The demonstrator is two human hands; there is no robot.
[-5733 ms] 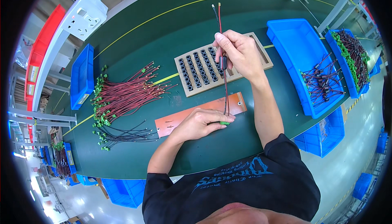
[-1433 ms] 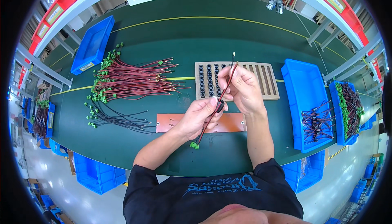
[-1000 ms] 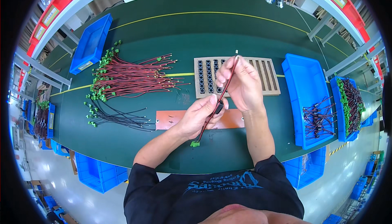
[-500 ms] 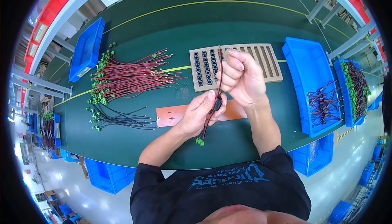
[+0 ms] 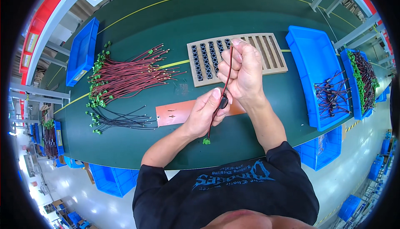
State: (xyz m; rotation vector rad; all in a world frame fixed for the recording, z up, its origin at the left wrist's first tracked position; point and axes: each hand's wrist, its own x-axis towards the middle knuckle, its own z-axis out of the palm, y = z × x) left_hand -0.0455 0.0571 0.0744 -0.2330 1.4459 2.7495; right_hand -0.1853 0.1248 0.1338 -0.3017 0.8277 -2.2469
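Note:
My left hand (image 5: 205,111) pinches a red-and-black wire lead together with a small black ring-shaped core (image 5: 223,101). Below the fingers hangs the lead's green connector (image 5: 206,141). Farther up, my right hand (image 5: 246,68) is closed on the upper part of the red wire (image 5: 229,72), which stretches between both hands. Whether the wire runs through the core's hole is hidden by the fingers. Under the hands lies a copper-coloured plate (image 5: 166,116). Just beyond is a wooden slotted tray (image 5: 266,58) with rows of black ring cores (image 5: 204,60), partly covered by my right hand.
Red wires (image 5: 129,72) with green connectors are piled at left, beside black wires (image 5: 121,118). A blue bin (image 5: 77,58) stands behind them. On the right, a larger blue bin (image 5: 308,66) holds assembled leads (image 5: 331,95); another bin (image 5: 360,83) sits beside it.
The red wire now bows between my hands and its tip no longer sticks up above my right fist. The view has shifted slightly, and both hands keep their hold.

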